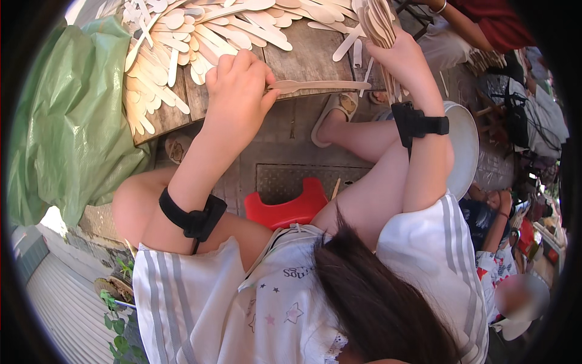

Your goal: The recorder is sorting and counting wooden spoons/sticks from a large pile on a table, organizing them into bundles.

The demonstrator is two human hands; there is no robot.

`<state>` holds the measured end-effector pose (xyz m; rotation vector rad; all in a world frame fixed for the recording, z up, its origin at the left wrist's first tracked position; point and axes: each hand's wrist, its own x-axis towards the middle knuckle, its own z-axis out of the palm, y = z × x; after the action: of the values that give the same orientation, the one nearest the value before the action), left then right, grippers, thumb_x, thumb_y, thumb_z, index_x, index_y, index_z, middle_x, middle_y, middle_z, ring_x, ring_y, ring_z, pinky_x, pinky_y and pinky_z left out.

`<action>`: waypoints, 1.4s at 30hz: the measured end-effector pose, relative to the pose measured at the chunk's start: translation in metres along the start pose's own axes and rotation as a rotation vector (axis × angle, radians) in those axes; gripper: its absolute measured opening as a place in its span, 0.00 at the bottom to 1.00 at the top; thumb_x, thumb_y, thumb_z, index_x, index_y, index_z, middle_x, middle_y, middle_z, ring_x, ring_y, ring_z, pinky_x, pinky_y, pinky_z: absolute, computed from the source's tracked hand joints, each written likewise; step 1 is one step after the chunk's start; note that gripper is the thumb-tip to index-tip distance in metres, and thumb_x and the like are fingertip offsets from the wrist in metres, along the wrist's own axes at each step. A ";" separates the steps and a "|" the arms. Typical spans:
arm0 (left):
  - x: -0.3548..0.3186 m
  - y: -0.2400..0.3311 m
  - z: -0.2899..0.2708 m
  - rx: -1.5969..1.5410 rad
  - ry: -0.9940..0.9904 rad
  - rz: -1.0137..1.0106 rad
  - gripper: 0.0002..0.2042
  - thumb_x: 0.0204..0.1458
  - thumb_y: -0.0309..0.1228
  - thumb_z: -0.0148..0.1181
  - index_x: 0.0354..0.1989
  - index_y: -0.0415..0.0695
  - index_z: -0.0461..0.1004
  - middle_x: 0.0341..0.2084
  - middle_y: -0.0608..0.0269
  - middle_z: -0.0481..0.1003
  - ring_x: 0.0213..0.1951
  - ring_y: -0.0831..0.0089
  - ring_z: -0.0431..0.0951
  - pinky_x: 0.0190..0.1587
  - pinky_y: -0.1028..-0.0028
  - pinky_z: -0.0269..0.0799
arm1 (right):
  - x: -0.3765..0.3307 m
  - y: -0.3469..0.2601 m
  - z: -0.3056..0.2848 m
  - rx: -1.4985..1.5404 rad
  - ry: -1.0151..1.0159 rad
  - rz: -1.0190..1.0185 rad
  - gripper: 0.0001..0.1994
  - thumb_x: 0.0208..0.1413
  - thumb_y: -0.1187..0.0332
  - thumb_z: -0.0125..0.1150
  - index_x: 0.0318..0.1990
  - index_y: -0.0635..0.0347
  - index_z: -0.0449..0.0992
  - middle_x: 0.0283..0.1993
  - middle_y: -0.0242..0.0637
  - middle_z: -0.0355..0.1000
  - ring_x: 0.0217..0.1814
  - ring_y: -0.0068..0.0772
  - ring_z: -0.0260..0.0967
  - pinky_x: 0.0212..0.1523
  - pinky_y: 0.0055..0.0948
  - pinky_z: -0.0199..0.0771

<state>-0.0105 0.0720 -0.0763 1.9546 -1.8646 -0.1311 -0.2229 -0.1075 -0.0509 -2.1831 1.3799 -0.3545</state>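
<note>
My left hand (239,79) is at the near edge of a wooden table, thumb and fingers pinching one end of a wooden spoon (327,85). The spoon lies level, its long handle pointing right past the table edge. Farther right, my right hand (397,51) is wrapped round an upright bundle of wooden spoons (377,24). Their rounded ends stick up above the fingers, and some handles show below the hand. A large loose heap of pale wooden spoons (209,33) covers the table beyond my left hand.
A green plastic sheet (73,121) hangs at the left. Below the wooden table (315,51) stands a red plastic stool (285,206) between my legs. A pale bucket (464,151) is by my right arm. Other people sit nearby at the right, one in a dark red sleeve (494,21).
</note>
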 end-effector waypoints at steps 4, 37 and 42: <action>-0.001 -0.007 0.000 -0.040 -0.041 -0.051 0.06 0.43 0.34 0.65 0.26 0.48 0.75 0.33 0.67 0.68 0.42 0.64 0.65 0.46 0.63 0.55 | -0.009 -0.016 -0.005 0.274 -0.179 -0.205 0.14 0.52 0.64 0.61 0.43 0.63 0.74 0.32 0.31 0.74 0.32 0.19 0.69 0.34 0.24 0.70; 0.100 0.060 0.051 0.162 -0.262 -0.180 0.15 0.46 0.49 0.60 0.29 0.50 0.79 0.29 0.61 0.79 0.39 0.59 0.77 0.45 0.59 0.63 | -0.311 0.207 -0.118 0.396 0.892 0.555 0.19 0.52 0.72 0.59 0.52 0.67 0.71 0.43 0.36 0.76 0.38 0.21 0.70 0.41 0.22 0.70; 0.109 0.062 0.035 0.149 -0.429 -0.268 0.12 0.49 0.45 0.57 0.27 0.52 0.81 0.26 0.61 0.79 0.36 0.57 0.77 0.46 0.57 0.60 | -0.264 0.118 -0.117 0.748 0.869 0.298 0.11 0.53 0.76 0.57 0.45 0.63 0.71 0.42 0.37 0.74 0.37 0.20 0.69 0.39 0.21 0.70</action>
<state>-0.0704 -0.0419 -0.0603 2.4265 -1.8929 -0.5452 -0.4854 0.0543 -0.0054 -1.1907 1.5799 -1.5362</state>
